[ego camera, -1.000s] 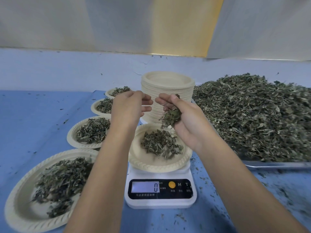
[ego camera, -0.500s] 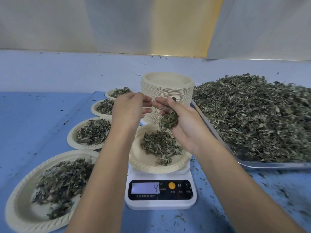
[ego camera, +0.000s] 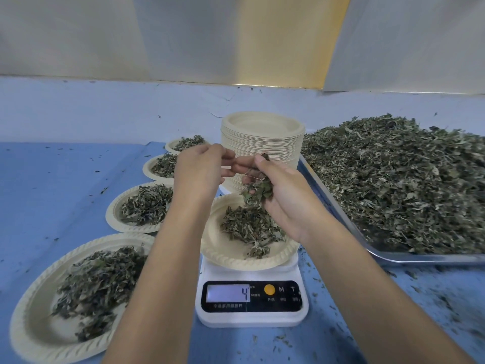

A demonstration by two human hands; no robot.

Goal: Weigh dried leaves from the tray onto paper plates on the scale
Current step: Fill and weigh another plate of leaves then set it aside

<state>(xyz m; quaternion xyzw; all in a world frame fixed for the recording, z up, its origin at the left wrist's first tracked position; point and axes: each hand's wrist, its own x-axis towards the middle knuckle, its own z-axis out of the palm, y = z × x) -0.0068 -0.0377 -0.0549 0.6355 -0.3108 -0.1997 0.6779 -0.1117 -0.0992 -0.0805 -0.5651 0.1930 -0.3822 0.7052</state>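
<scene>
Blue covers the table (ego camera: 65, 185) in front of you, and on its right side sits a metal tray (ego camera: 372, 252) heaped with dried leaves (ego camera: 399, 179). Behind your hands stands a tall stack of paper plates (ego camera: 262, 137), just beside the tray. To your left four filled plates run away from you in a row, the nearest one (ego camera: 34, 311) being the largest in view. The white scale (ego camera: 252, 298) sits in the middle, its display (ego camera: 227, 293) reading 4, and the plate on the scale (ego camera: 236, 258) carries a small heap of leaves. Your right hand (ego camera: 286, 198) is cupped closed around a clump of leaves (ego camera: 256, 191) just above that plate. Your left hand (ego camera: 200, 169) hovers beside it, fingers curled toward the right fingertips; you cannot tell whether it pinches anything.
</scene>
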